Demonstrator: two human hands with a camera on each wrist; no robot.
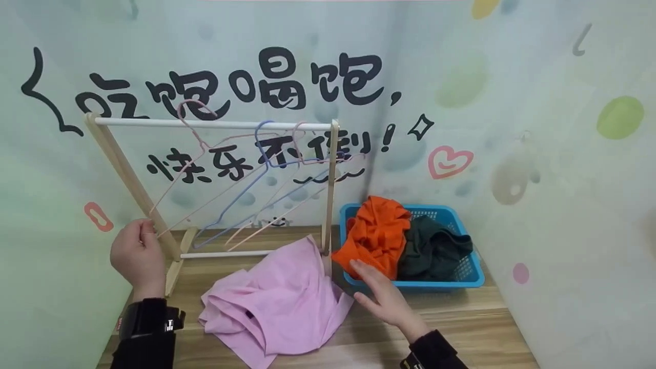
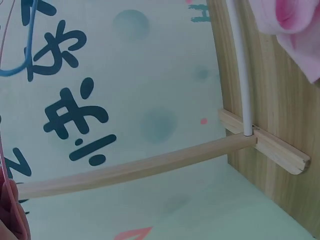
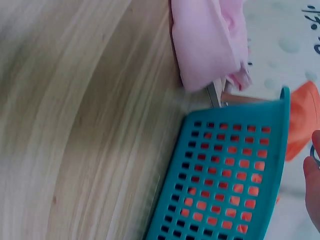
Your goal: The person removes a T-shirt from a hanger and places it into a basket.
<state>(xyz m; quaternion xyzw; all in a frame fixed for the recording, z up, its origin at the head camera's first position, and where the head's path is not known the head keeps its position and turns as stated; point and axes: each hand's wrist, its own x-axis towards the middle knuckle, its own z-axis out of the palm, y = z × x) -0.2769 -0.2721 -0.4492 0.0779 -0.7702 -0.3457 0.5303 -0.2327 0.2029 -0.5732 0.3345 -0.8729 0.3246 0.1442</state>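
My left hand (image 1: 137, 251) pinches the lower left corner of a pink hanger (image 1: 203, 145), whose hook is over the top rod of a wooden rack (image 1: 120, 177). In the left wrist view, fingertips (image 2: 7, 212) show at the thin pink wire. My right hand (image 1: 384, 297) has its fingers extended and holds nothing. It is between a crumpled pink garment (image 1: 292, 307) on the table and an orange garment (image 1: 379, 230), overlapping the orange one's lower edge in the head view. The orange garment lies in a blue basket (image 1: 471, 282).
A blue hanger (image 1: 266, 165) and another pink hanger (image 1: 295, 136) hang further right on the rack. A dark green garment (image 1: 433, 248) shares the basket. Printed walls (image 1: 564, 205) enclose the wooden table (image 1: 461, 328) at the back and sides.
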